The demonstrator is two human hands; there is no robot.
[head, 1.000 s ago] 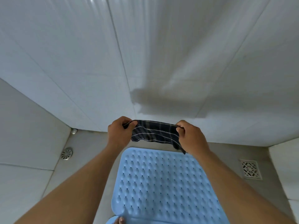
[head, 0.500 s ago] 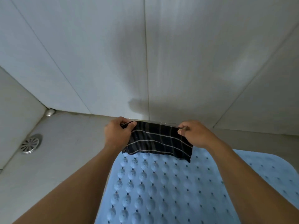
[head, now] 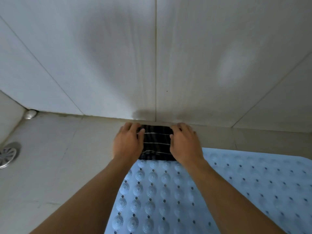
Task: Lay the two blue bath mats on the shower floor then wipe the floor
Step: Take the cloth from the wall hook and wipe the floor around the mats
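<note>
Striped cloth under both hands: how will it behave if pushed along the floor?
Probably floppy and light: the cloth lies thin and flat under the left hand and right hand, so it may bunch when pushed. The smooth floor should let it slide easily.

Round metal drain (head: 7, 153), slotted cover, at left edge of the shower floor (head: 50, 149), partly cut off by the frame. Small shiny metal cap (head: 30, 114) in the far-left corner. Back wall (head: 101, 56): large pale grey tiles, one vertical grout line (head: 155, 65) mid-wall.
</note>
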